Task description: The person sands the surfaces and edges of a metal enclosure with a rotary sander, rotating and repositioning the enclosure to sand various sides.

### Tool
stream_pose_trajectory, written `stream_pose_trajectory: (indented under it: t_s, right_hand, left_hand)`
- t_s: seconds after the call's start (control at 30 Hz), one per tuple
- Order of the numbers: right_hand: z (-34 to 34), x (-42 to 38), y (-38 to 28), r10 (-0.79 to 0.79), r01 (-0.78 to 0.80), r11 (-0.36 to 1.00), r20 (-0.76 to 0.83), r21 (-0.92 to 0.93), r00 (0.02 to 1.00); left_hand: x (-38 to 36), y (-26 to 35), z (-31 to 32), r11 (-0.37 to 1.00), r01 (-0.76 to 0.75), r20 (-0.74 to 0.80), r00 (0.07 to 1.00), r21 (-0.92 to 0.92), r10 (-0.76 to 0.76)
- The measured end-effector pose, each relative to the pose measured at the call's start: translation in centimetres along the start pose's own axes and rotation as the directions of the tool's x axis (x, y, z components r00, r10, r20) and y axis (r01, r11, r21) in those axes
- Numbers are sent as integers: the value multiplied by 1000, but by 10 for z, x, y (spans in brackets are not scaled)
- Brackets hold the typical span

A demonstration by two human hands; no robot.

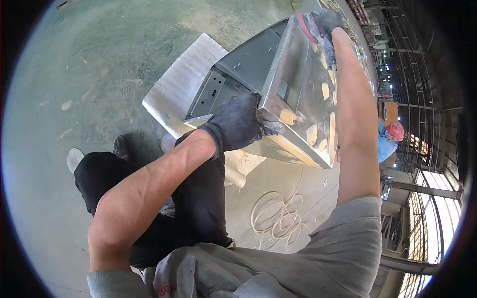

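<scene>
A grey metal cabinet [278, 94] with an open side stands tilted in front of me, tan filler patches [311, 134] dotted over its panel. My left hand [238, 121], in a dark knit glove, is closed around the cabinet's near edge, with a dusty finger or thumb lying along the panel. Far up the panel, my right hand [329, 22], also gloved, grips a sander [309, 29] with a reddish pad. The pad is at the cabinet's far top edge. My right hand and forearm hide part of the sander.
A white woven sheet [186, 74] lies under the cabinet on the green floor [99, 74]. A coiled pale hose [278, 216] rests on the floor near my legs [198, 198]. To the right, a person in a red helmet [395, 131] and blue clothing is farther off.
</scene>
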State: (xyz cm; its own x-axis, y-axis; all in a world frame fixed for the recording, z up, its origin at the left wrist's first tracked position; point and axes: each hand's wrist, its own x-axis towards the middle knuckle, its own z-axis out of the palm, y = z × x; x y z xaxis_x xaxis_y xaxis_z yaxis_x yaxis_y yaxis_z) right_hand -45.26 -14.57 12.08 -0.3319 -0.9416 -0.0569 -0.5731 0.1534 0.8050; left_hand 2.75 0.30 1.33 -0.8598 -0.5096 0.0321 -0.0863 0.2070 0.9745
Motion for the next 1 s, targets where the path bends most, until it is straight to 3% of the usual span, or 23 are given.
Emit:
stream_pose_trajectory:
  t_s: [0.1, 0.13, 0.2, 0.3, 0.37, 0.47, 0.57, 0.6, 0.77, 0.83, 0.87, 0.97, 1.0]
  right_hand:
    - [-19, -9, -19, -19, 21, 997, 34, -69, 999]
    - [-21, -16, -20, -35, 39, 997, -73, 63, 997]
    - [-52, -36, -37, 114, -54, 929, -145, 366, 983]
    - [-125, -77, -55, 103, -61, 864, -56, 500, 993]
    - [-162, -110, -68, 143, -96, 778, -26, 621, 989]
    - [-171, -130, -77, 133, -51, 680, -54, 732, 990]
    - [-182, -162, -87, 65, 39, 643, -105, 765, 992]
    - [-183, -177, -95, 162, 36, 605, -168, 796, 972]
    - [-201, -223, -108, 120, 56, 617, -164, 785, 979]
    - [-202, -241, -111, 89, 152, 644, -270, 749, 959]
    - [-195, -244, -118, 135, 201, 688, -395, 697, 909]
    - [-209, -254, -125, 3, 206, 684, -286, 699, 958]
    - [-203, -258, -130, 29, 255, 680, -372, 688, 928]
  left_hand:
    - [0, 5, -3, 999, 38, 57, 998, -39, -36]
    - [0, 5, -3, 995, 29, 65, 998, -96, -23]
    - [4, -7, 6, 991, -13, 69, 997, -131, 23]
    - [2, -3, 5, 978, -144, 20, 989, -153, 149]
    - [-1, 8, 1, 991, -6, 12, 1000, -133, 7]
    - [-2, 1, 1, 992, -42, 0, 999, -116, 42]
    - [-1, -9, 1, 994, -71, 12, 997, -89, 72]
    - [0, -14, 2, 992, -99, 23, 995, -75, 101]
    - [4, -17, 1, 997, -49, 61, 997, -52, 52]
    - [2, -17, -4, 996, -37, 84, 996, -75, 43]
    - [2, -14, -6, 1000, -12, 112, 994, -25, 15]
    - [6, -36, -3, 999, -44, 119, 992, -14, 46]
    - [10, -45, 2, 1000, -24, 119, 993, -18, 26]
